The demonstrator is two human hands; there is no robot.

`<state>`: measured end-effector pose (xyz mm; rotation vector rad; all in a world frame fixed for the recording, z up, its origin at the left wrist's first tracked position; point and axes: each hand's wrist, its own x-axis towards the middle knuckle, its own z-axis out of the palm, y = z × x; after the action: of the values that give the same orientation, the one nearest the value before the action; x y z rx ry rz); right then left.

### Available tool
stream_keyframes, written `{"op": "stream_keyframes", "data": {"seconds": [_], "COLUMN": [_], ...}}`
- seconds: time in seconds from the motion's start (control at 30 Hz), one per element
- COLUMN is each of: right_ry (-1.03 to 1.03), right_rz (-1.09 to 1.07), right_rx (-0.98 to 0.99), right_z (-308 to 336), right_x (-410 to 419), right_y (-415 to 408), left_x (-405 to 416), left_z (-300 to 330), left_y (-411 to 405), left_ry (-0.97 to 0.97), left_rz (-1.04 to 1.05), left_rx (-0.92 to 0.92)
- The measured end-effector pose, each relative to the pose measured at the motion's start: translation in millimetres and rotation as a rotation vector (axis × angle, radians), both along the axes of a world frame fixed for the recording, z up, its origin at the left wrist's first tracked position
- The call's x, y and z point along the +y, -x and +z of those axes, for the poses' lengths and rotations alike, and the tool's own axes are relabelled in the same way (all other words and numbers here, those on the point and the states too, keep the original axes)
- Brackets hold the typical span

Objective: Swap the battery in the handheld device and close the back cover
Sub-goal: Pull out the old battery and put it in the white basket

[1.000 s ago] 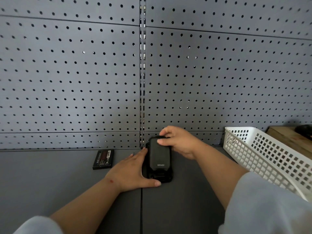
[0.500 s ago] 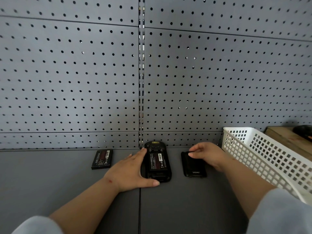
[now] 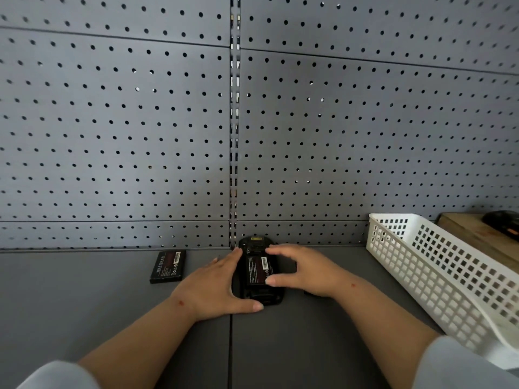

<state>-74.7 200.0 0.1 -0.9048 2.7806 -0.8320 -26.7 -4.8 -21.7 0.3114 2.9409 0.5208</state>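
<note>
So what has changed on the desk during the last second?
The right hand lifted the back cover off the device, laid it to the right, let go, and came back over the exposed battery. The left hand stayed braced on the device; the spare battery and basket did not move.

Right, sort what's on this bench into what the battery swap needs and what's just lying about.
Needed:
- handheld device, back open
- battery seated in it
- spare battery lying to its left
- left hand steadying the device
- right hand over the battery

Lying about:
- white basket
- wooden block
- dark object on it
</note>
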Motion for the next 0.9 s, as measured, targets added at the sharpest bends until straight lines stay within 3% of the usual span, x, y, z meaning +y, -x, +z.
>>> {"op": "stream_keyframes", "data": {"seconds": [0.17, 0.3, 0.6, 0.8, 0.9], "right_ry": [0.041, -0.025, -0.391, -0.456, -0.411], "right_rz": [0.012, 0.035, 0.136, 0.144, 0.131], "right_rx": [-0.102, -0.053, 0.224, 0.344, 0.522], "right_z": [-10, -5, 12, 0, -6], "right_x": [-2, -3, -6, -3, -3], "right_y": [6, 11, 4, -1, -1], "left_x": [0, -2, -3, -3, -4], "left_z": [1, -3, -6, -5, -8], "left_y": [-1, 2, 4, 2, 3], "left_ry": [0.005, 0.01, 0.018, 0.01, 0.007], "left_rz": [-0.003, -0.004, -0.029, -0.023, -0.014], "left_rx": [0.001, -0.007, 0.009, 0.014, 0.005]}}
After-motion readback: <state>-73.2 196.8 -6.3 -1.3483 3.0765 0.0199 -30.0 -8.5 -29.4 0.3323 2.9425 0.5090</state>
